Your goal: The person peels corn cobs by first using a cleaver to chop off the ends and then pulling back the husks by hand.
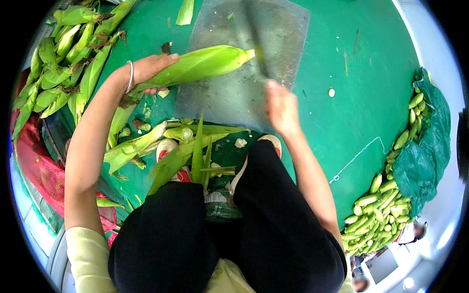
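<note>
An ear of corn point(205, 64) in its green husk lies in the grip of my left hand point(146, 71), its pale cut-looking end pointing right over the board. My right hand point(282, 108) is closed around a long dark knife point(255, 34), blurred by motion. The blade passes just beside the corn's pale end; whether they touch I cannot tell. Beneath both is a greyish, see-through cutting board point(234, 100) on the green floor covering. Loose husks and stem pieces point(141, 146) lie between my feet and below my left hand.
A heap of unhusked corn point(68, 63) fills the upper left, above red mesh sacking point(44, 163). At right, many trimmed green ears point(381, 210) spill beside a dark green plastic bag point(422, 151). A white string point(356, 158) and small scraps lie on the green covering point(361, 63).
</note>
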`<control>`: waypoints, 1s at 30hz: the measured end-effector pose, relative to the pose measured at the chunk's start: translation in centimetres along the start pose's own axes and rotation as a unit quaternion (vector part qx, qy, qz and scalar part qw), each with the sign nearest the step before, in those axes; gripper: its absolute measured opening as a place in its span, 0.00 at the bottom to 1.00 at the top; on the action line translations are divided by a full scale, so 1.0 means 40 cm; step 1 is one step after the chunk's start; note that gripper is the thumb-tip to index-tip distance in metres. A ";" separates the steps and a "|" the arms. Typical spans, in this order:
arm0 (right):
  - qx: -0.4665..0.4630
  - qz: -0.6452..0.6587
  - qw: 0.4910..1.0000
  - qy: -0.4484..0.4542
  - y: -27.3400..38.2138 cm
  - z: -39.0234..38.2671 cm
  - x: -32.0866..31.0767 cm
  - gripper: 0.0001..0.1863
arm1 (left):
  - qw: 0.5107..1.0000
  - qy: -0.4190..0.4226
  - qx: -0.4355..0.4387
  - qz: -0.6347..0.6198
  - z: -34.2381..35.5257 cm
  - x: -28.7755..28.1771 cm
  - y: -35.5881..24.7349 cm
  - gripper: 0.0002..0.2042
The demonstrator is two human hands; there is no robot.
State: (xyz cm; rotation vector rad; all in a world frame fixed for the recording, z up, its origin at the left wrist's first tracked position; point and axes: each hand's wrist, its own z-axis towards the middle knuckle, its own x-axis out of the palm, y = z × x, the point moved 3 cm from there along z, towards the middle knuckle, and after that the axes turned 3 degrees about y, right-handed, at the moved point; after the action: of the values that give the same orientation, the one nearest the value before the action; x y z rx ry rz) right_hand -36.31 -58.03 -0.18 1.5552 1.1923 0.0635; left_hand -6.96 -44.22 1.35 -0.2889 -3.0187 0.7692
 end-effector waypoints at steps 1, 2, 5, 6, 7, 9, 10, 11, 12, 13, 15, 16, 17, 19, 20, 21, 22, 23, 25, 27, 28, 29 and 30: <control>0.011 -0.019 0.999 0.026 -0.053 0.009 0.028 0.30 | 0.999 -0.024 0.004 0.024 -0.003 0.003 -0.012 0.32; 0.036 0.002 0.999 0.020 -0.069 0.006 0.034 0.31 | 0.997 -0.058 0.011 0.049 -0.010 -0.003 -0.019 0.31; 0.083 0.101 0.989 0.063 -0.085 -0.011 0.042 0.32 | 0.999 -0.022 -0.003 0.034 0.001 0.003 0.028 0.30; 0.106 0.161 0.978 0.084 -0.060 -0.001 0.035 0.31 | 0.999 0.000 0.018 0.037 0.009 -0.007 0.036 0.30; 0.134 0.192 0.968 0.089 -0.046 -0.023 0.031 0.31 | 0.992 -0.114 0.039 0.033 -0.015 0.011 0.012 0.21; 0.178 0.252 0.948 0.073 -0.051 -0.050 0.030 0.31 | 0.908 -0.213 0.115 0.341 -0.041 -0.013 -0.085 0.21; 0.182 0.273 0.942 0.072 -0.055 -0.060 0.032 0.30 | 0.722 -0.287 0.169 0.607 -0.060 -0.003 -0.119 0.21; 0.175 0.266 0.944 0.081 -0.068 -0.088 0.036 0.30 | 0.684 -0.391 0.201 0.582 -0.043 0.017 -0.116 0.24; 0.151 0.283 0.944 0.073 -0.066 -0.102 0.036 0.29 | 0.623 -0.503 0.229 0.554 -0.030 0.028 -0.122 0.27; 0.136 0.271 0.951 0.062 -0.064 -0.121 0.015 0.29 | 0.696 -0.533 0.171 0.449 -0.005 0.070 -0.135 0.33; 0.113 0.269 0.955 0.058 -0.036 -0.135 0.022 0.29 | 0.835 -0.486 0.059 0.252 0.093 0.130 -0.077 0.46; 0.110 0.242 0.963 0.049 -0.025 -0.139 0.022 0.28 | 0.830 -0.495 -0.007 0.258 0.097 0.171 -0.084 0.45; 0.107 0.214 0.970 0.041 -0.015 -0.139 0.024 0.28 | 0.830 -0.496 0.028 0.255 0.105 0.151 -0.064 0.44; 0.080 0.180 0.980 0.039 -0.011 -0.132 0.009 0.28 | 0.835 -0.490 0.061 0.243 0.082 0.143 -0.035 0.44; 0.052 0.150 0.987 0.034 -0.010 -0.132 -0.004 0.28 | 0.819 -0.462 0.083 0.330 0.055 0.160 -0.040 0.43; 0.048 0.128 0.990 0.040 0.003 -0.129 -0.017 0.28 | 0.790 -0.437 0.109 0.416 0.031 0.163 -0.063 0.43; 0.058 0.127 0.989 0.037 0.004 -0.128 -0.023 0.28 | 0.794 -0.428 0.112 0.417 0.022 0.179 -0.066 0.43; 0.030 0.076 0.996 0.027 0.010 -0.107 -0.030 0.28 | 0.779 -0.411 0.112 0.461 0.016 0.196 -0.070 0.42; 0.026 0.036 0.999 0.020 0.002 -0.081 -0.013 0.29 | 0.755 -0.389 0.102 0.519 0.020 0.223 -0.060 0.41; 0.062 0.045 0.996 0.049 -0.030 -0.048 0.019 0.29 | 0.758 -0.382 0.097 0.520 0.017 0.228 -0.073 0.41; 0.095 0.052 0.991 0.081 -0.037 -0.044 0.030 0.30 | 0.761 -0.377 0.091 0.520 0.016 0.229 -0.080 0.41; 0.114 0.056 0.989 0.077 -0.044 -0.052 0.018 0.29 | 0.760 -0.377 0.092 0.521 0.017 0.230 -0.085 0.41; 0.107 0.059 0.989 0.081 -0.013 -0.055 0.003 0.29 | 0.764 -0.370 0.087 0.522 0.017 0.220 -0.083 0.41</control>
State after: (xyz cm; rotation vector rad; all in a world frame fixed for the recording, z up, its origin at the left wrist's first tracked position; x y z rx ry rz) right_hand -37.88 -56.47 0.20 1.8368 1.2661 0.1463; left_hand -16.23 -45.82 2.04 -2.2570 -3.1358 1.4475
